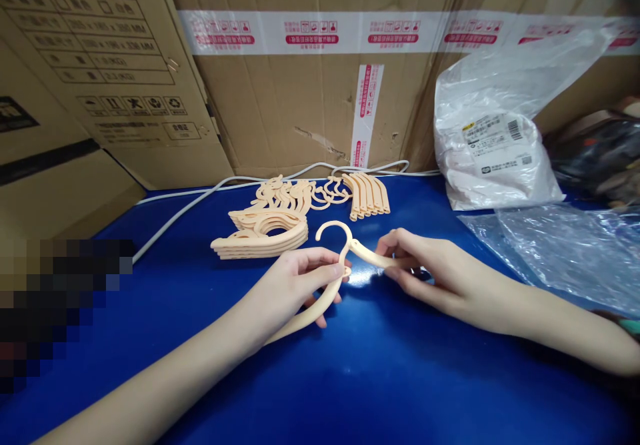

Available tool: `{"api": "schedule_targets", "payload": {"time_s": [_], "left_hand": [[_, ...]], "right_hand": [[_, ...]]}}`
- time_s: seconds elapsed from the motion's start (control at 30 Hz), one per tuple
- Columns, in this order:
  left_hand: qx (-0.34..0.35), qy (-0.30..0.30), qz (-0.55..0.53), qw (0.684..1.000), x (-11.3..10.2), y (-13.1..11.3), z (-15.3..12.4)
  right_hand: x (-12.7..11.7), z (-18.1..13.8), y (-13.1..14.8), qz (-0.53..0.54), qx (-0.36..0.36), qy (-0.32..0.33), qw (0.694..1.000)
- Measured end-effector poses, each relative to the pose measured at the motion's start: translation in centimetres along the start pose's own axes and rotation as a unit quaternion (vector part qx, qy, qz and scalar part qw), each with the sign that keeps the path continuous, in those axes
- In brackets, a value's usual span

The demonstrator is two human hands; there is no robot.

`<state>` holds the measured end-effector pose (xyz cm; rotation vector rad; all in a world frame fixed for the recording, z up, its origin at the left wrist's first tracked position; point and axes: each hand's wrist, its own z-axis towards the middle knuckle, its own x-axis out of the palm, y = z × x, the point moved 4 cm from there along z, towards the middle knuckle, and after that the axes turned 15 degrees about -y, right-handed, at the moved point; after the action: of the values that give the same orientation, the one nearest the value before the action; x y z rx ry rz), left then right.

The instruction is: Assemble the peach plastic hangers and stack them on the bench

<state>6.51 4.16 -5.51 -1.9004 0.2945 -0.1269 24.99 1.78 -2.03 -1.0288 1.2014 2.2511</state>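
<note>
A peach plastic hanger (334, 248) with a round hook is held over the blue table (380, 365) between both hands. My left hand (295, 285) is closed round its left arm, thumb near the hook's base. My right hand (425, 268) pinches the hanger's right arm. Just behind lies a stack of the same hangers (265, 228), flat on the table, and a row of several more peach hanger pieces (367, 195) beside them.
Large cardboard boxes (300, 98) with red-printed tape wall off the back and left. A white plastic bag (493, 145) with a label leans at the back right, clear plastic film (565, 251) lies in front of it. A white cable (190, 208) runs along the table's back.
</note>
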Motion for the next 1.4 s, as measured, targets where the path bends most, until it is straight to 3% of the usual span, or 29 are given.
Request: {"api": "schedule_targets", "payload": {"time_s": [0.33, 0.5, 1.2, 1.4], "left_hand": [[0.006, -0.002, 0.015, 1.0, -0.2, 0.2, 0.1], [0.001, -0.003, 0.02, 1.0, -0.1, 0.0, -0.1], [0.005, 0.037, 0.04, 0.999, 0.1, -0.1, -0.4], [0.005, 0.056, 0.009, 0.998, 0.2, -0.1, -0.6]], "right_hand": [[0.8, -0.2, 0.0, -0.034, -0.016, 0.034, 0.999], [0.9, -0.2, 0.2, -0.065, -0.06, 0.037, 0.995], [1.2, -0.7, 0.6, -0.2, -0.194, -0.047, 0.959], [1.4, -0.8, 1.0, -0.213, -0.208, -0.044, 0.954]]}}
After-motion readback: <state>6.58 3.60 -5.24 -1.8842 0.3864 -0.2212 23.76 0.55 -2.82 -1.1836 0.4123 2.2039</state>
